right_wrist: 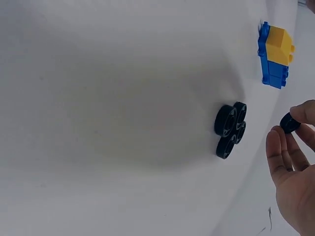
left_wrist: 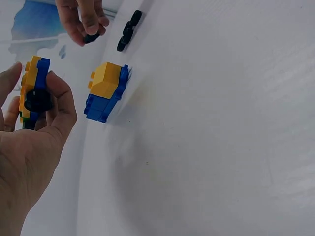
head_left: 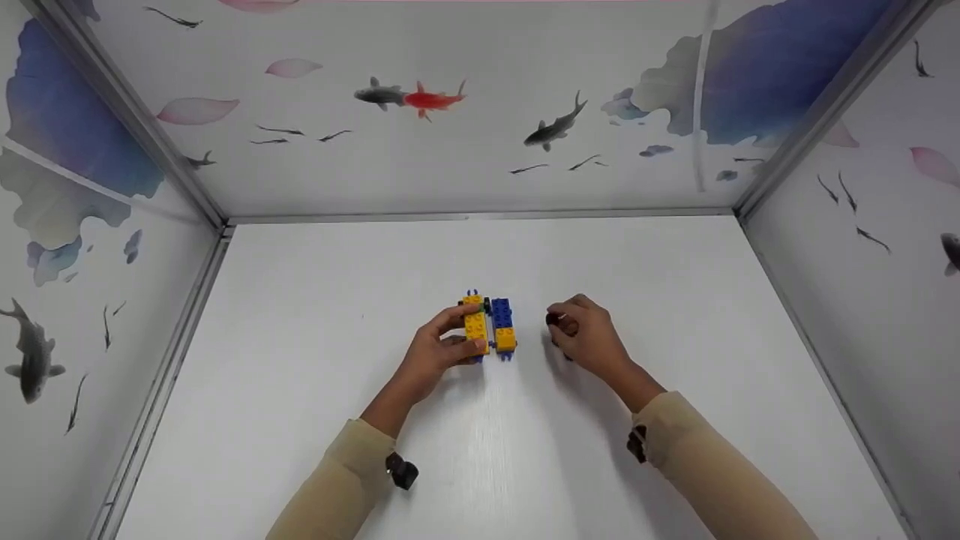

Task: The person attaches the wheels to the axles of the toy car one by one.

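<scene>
My left hand [head_left: 459,330] grips a yellow-and-blue brick assembly [head_left: 475,324] at the middle of the white table, thumb and fingers curled round it. In the left wrist view a black wheel [left_wrist: 35,100] sits on that assembly's [left_wrist: 32,78] side. A second blue-and-yellow brick block [head_left: 502,326] lies on the table just to its right, untouched. My right hand [head_left: 562,322] hovers a little further right and pinches a small black wheel [right_wrist: 289,123] between thumb and fingertips. A cluster of loose black wheels [right_wrist: 230,129] lies on the table beside that hand.
The white table [head_left: 480,465] is boxed in by low walls painted with fish and petals, at the left [head_left: 90,247], back [head_left: 480,112] and right [head_left: 862,240]. Metal strips run along the corners.
</scene>
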`<state>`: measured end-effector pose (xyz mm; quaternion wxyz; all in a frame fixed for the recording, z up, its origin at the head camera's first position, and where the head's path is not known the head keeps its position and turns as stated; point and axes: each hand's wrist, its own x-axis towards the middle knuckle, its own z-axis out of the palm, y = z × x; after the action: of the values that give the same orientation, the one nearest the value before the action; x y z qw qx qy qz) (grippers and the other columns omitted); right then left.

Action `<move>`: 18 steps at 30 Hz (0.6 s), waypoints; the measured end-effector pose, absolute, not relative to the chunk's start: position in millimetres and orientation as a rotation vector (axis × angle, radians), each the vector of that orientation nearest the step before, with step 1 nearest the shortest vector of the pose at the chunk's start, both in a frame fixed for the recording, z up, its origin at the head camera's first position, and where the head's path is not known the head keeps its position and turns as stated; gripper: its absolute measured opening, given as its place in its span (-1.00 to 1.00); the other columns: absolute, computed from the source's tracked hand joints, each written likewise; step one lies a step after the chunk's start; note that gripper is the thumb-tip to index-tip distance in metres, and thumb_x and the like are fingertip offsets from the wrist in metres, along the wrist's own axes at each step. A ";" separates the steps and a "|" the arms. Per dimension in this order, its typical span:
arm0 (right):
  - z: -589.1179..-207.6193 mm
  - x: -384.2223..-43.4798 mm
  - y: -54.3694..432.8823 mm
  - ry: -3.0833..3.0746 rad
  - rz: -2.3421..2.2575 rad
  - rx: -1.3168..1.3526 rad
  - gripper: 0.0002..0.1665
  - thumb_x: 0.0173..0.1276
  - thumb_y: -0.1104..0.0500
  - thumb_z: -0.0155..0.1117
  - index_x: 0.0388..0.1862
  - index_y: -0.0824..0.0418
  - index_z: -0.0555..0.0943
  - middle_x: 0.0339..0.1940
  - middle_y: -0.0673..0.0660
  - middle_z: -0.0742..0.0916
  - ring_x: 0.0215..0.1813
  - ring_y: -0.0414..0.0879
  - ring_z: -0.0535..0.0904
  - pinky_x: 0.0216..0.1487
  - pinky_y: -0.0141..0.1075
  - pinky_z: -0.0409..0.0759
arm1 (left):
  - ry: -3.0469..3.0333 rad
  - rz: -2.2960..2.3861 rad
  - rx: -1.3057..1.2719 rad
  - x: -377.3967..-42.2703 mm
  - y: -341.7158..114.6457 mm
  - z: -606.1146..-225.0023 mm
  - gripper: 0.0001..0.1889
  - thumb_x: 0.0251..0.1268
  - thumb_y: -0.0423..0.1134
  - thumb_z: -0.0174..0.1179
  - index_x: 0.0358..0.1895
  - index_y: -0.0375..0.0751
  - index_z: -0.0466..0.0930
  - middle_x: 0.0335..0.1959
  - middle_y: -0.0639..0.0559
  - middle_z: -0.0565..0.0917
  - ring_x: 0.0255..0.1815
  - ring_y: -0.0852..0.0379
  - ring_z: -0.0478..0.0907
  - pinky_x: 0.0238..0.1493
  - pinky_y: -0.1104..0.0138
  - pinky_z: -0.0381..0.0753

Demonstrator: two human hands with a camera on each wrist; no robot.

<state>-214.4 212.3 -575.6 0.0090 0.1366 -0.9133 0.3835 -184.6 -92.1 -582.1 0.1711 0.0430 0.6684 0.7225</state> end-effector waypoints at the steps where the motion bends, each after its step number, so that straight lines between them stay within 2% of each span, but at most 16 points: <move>1: -574.5 -213.8 209.7 -2.851 1.205 0.434 -0.61 0.47 0.33 0.51 0.24 0.34 0.77 0.06 0.24 0.74 0.02 0.06 0.81 0.10 -0.04 0.88 | 1.896 2.048 0.124 -184.7 -92.1 -582.1 -0.31 0.45 -0.21 0.53 0.59 0.19 0.53 0.49 -0.18 0.51 0.28 -0.09 0.74 0.23 0.17 0.85; 9: -569.1 -208.4 193.9 -2.830 1.273 0.502 -0.63 0.46 0.31 0.55 0.22 0.28 0.78 0.05 0.20 0.77 0.02 0.03 0.83 0.10 -0.07 0.88 | 1.897 2.055 0.163 -185.2 -92.1 -582.7 -0.27 0.42 -0.25 0.55 0.61 0.16 0.51 0.50 -0.21 0.50 0.30 -0.15 0.75 0.19 0.16 0.87; 18: -568.5 -202.2 179.4 -2.810 1.443 0.647 -0.61 0.49 0.25 0.55 0.25 0.23 0.78 0.08 0.12 0.80 0.06 -0.05 0.83 0.21 -0.09 0.86 | 1.869 2.085 0.157 -185.5 -91.1 -582.9 -0.29 0.47 -0.25 0.50 0.62 0.14 0.50 0.53 -0.23 0.47 0.30 -0.14 0.75 0.19 0.16 0.86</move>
<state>-202.2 179.4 -568.5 -0.0416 0.2006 -0.8707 0.4472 -185.5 -91.1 -582.9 0.1679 0.0551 0.6569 0.7330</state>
